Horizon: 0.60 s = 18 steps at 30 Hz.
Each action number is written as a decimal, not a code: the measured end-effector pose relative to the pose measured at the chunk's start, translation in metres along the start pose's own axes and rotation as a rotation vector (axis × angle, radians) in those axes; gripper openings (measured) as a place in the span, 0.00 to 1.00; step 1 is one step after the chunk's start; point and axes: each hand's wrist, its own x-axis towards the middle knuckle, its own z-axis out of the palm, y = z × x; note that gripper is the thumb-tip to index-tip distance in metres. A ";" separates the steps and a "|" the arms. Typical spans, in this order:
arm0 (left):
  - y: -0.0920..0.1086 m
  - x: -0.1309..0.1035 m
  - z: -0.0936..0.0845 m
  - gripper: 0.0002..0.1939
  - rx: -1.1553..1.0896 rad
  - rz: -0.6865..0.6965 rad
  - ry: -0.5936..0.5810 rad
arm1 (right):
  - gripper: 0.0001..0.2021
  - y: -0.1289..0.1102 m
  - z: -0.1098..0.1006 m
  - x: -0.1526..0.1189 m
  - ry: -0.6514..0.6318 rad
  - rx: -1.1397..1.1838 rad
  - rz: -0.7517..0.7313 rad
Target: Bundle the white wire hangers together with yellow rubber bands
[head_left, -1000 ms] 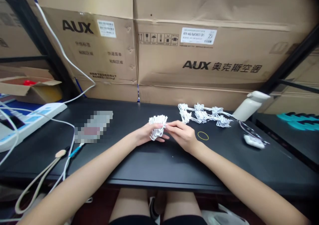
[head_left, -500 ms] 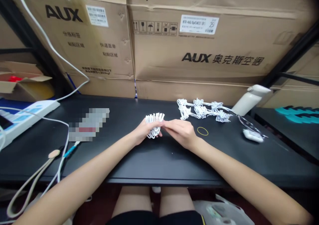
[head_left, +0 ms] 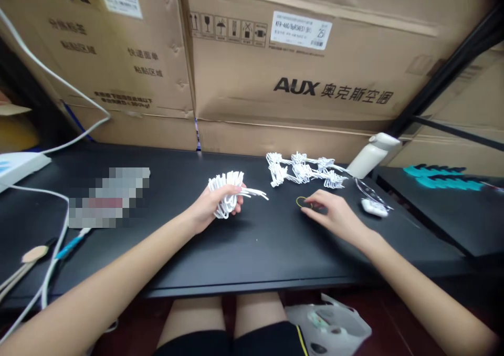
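My left hand (head_left: 208, 209) is wrapped round a coiled bundle of white cord (head_left: 223, 210), held above the black table. The loops stand up above the thumb, and a few loose ends stick out to the right. On the table to the right lies a thin yellow rubber band (head_left: 298, 203). My right hand (head_left: 334, 217) is at that band, thumb and fingers apart over its right side. Whether a fingertip touches the band I cannot tell. Behind the hands, several tied bundles of white cord (head_left: 302, 172) lie in two rows.
A white bottle (head_left: 370, 156) leans at the back right, near a white earphone case (head_left: 374, 207). Large cardboard boxes (head_left: 236, 98) wall off the back of the black table (head_left: 252, 256). At left lie a blurred-out flat object (head_left: 112, 198) and a white cable (head_left: 59, 240).
My right hand has let go of the cord and moved right to the rubber band. My left hand keeps the bundle, its loose ends now showing. The view has turned to the right.
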 end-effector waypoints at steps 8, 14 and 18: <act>0.018 -0.027 0.015 0.15 0.170 0.254 -0.045 | 0.07 -0.014 0.022 0.012 0.011 0.084 0.108; 0.019 -0.041 0.023 0.15 0.307 0.323 0.027 | 0.09 -0.064 0.011 0.053 -0.019 1.043 0.378; 0.017 -0.039 0.024 0.14 0.216 0.293 0.056 | 0.04 -0.079 0.013 0.084 -0.043 1.347 0.542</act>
